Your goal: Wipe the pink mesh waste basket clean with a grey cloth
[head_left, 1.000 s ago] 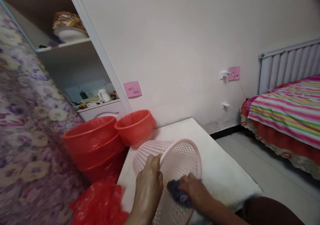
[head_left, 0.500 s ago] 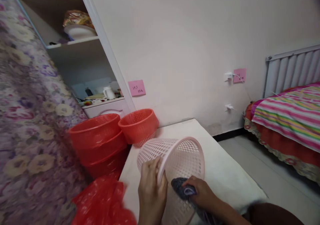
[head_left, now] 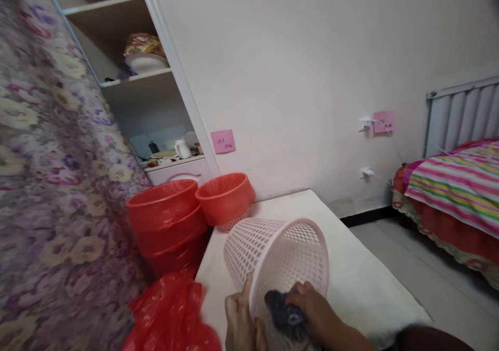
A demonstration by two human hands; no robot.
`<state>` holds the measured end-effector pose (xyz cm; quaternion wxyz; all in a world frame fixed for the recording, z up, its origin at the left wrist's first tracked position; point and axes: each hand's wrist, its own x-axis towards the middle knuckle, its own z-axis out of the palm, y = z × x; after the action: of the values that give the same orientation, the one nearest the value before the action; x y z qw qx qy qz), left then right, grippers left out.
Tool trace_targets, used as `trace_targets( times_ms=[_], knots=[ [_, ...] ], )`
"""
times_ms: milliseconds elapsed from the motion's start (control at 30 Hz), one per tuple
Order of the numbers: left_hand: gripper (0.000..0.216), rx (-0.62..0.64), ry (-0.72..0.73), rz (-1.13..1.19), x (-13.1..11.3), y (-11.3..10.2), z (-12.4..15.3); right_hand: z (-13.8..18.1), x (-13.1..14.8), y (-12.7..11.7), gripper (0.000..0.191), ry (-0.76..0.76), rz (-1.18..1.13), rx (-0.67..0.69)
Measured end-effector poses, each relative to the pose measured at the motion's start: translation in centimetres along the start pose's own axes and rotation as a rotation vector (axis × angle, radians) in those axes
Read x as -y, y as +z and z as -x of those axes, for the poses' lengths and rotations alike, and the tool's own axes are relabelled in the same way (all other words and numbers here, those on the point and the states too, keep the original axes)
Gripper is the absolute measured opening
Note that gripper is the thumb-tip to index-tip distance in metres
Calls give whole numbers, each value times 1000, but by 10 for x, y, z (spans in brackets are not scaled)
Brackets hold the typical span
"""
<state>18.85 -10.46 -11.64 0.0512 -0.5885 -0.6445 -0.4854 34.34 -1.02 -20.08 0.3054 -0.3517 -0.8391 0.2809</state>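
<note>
A pale pink perforated plastic basket (head_left: pixel 273 255) lies tilted on a white table (head_left: pixel 351 268), its mouth turned toward me. My left hand (head_left: pixel 241 320) grips the basket's near rim from the left. My right hand (head_left: pixel 312 309) reaches into the mouth and holds a dark crumpled cloth (head_left: pixel 283 309) against the inside wall. Both hands are cut off by the bottom edge of the picture.
An orange-red mesh basket (head_left: pixel 226 197) stands behind the pink one. Stacked red tubs (head_left: pixel 166 221) sit left of the table, with a red plastic bag (head_left: pixel 171 314) in front. A floral mattress (head_left: pixel 50 174) leans left, shelves (head_left: pixel 136 75) behind, a striped bed (head_left: pixel 460 184) right.
The view has shifted left and down. Both hands have slid lower along the basket, and my right hand has pushed the dark cloth deeper into its mouth.
</note>
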Motion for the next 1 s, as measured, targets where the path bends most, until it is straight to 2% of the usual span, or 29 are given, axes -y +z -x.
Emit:
trace_targets(
  times_ms=[67, 167, 233, 267, 367, 433, 467, 533, 633, 700, 767, 833, 900, 1000],
  knots=[
    [55, 82, 29, -27, -14, -6, -16, -3, -9, -22, 48, 6, 186, -101],
    [68, 207, 57, -137, -34, -14, -37, -5, -23, -54, 65, -83, 312, -390],
    [71, 283, 59, -224, -47, -16, -50, -5, -31, -64, 72, -118, 352, -545],
    [71, 321, 58, -258, -54, -16, -55, -4, -34, -64, 73, -98, 372, -562],
    [67, 415, 68, -275, -70, -10, -68, -2, -38, -47, 67, 70, 382, -412],
    [66, 436, 94, -218, -75, -5, -74, -2, -34, -29, 61, 163, 259, -262],
    [66, 431, 111, -166, -75, -2, -75, -2, -29, -20, 56, 181, 130, -187],
    [66, 383, 155, -39, -70, 2, -73, -3, -16, -5, 48, 167, -285, -33],
    [65, 257, 233, 67, -53, 6, -61, -5, 4, 6, 49, 94, -931, 121],
    [65, 198, 269, 55, -39, 6, -50, -5, 13, 8, 51, 66, -1038, 118],
    [68, 186, 278, 37, -29, 5, -41, -4, 16, 5, 48, 30, -830, 100],
    [74, 207, 266, 27, -23, 2, -37, -3, 12, -2, 38, 1, -455, 81],
    [78, 235, 268, 27, -22, 0, -36, -3, 3, -13, 29, 38, -70, 41],
    [81, 254, 283, 26, -21, -1, -37, -6, -16, -36, 49, 81, 251, -148]
  ],
)
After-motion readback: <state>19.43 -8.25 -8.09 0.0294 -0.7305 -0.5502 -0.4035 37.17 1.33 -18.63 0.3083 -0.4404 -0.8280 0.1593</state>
